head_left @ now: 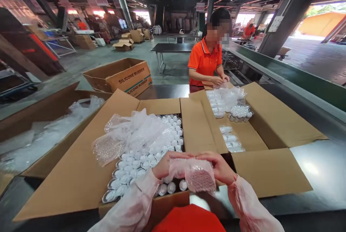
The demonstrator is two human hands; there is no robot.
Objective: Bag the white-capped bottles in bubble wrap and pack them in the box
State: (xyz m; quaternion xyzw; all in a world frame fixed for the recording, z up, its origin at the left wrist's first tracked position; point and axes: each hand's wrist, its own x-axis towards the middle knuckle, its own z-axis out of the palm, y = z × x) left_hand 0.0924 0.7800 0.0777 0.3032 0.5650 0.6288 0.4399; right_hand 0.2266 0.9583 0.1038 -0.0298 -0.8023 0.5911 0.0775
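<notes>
A bubble-wrapped bundle (200,175) is held between my two hands, in front of my body. My left hand (163,165) grips its left end, and my right hand (220,167) wraps round its right side. Below and to the left, an open carton (81,174) holds many small clear containers with round tops (132,167). Loose bubble wrap (143,131) lies over part of them. To the right, a second open carton (273,174) holds wrapped rolls (231,140) and a cluster of clear containers (240,112).
A person in an orange shirt (204,62) stands across the dark table (321,167), hands at the far carton edge. On the left, another carton (54,160) holds plastic wrap. A "SILICONE RUBBER" box (129,77) stands behind. A green conveyor (297,70) runs along the right.
</notes>
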